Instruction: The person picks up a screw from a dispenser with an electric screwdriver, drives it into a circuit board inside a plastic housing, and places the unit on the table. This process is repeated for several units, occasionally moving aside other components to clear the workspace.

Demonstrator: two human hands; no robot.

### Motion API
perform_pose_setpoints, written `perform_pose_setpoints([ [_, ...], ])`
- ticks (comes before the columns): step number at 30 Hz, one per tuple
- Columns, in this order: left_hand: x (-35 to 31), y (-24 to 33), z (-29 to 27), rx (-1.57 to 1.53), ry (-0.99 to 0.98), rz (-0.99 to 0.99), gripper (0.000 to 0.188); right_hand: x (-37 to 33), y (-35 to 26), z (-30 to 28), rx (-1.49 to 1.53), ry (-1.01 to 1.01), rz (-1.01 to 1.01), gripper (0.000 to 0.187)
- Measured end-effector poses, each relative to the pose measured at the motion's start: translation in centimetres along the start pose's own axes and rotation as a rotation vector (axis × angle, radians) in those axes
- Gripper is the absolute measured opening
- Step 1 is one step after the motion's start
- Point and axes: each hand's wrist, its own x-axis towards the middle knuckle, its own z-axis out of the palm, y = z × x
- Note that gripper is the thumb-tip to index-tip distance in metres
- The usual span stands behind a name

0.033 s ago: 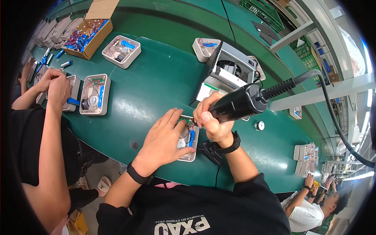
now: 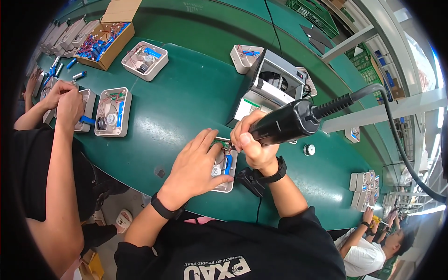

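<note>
A light-grey plastic housing lies on the green bench in front of me. Inside it are a green circuit board, wires, a blue battery and a round pale part. My left hand grips the housing from the left, fingers reaching over its far end and thumb across its near right side. A black corded electric screwdriver is gripped by my right hand, its cord end tilted up to the right. The tool's tip is hidden behind my right fingers, at the housing's far right corner.
Beyond my right hand stands a grey machine. Further filled housings stand left and at the back, near a cardboard box of blue batteries. A round metal part lies right. A co-worker's hands work at left.
</note>
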Motion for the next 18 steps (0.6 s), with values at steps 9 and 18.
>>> perform_pose_setpoints([
  [9, -1.1, 2.6, 0.5, 0.151, 0.123, -0.187, 0.088, -0.8, 0.9, 0.3, -0.042, 0.037, -0.028, 0.029],
  [18, -0.9, 2.3, -0.7, 0.149, -0.041, -0.067, 0.11, 1.8, -6.5, -1.7, 0.065, 0.131, -0.208, 0.029],
])
